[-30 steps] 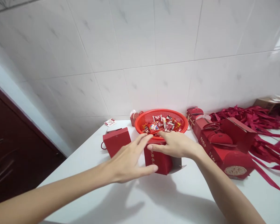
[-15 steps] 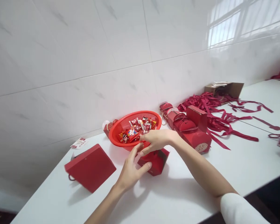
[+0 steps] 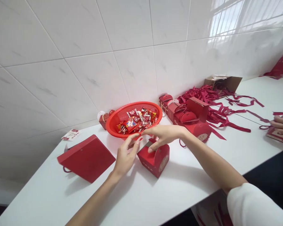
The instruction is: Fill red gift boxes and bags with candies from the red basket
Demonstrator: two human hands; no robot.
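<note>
A small red box [image 3: 153, 160] with rounded top flaps stands on the white table, in front of a red plastic basket [image 3: 113, 129] of wrapped sweets [image 3: 132, 123]. My right hand [image 3: 163, 135] reaches over the box from the right, its thumb by the top flaps and its fingertips near the basket's front rim. My left hand [image 3: 126, 155] is at the box's left side, thumb and forefinger bent towards each other around a pale flap-like piece. Whether its fingertips grip that piece is unclear.
A larger red box [image 3: 88, 158] lies left on the table [image 3: 179, 194]. Behind to the right are filled red boxes [image 3: 187, 121], dark red ribbons [image 3: 202, 94] and a cardboard box [image 3: 231, 84]. Another person's hand [image 3: 281, 125] is at the right edge.
The small box now shows closed-in, rounded top flaps, where it looked more open before. My hands have shifted slightly left and up in view. Another person's hand has appeared at the right.
</note>
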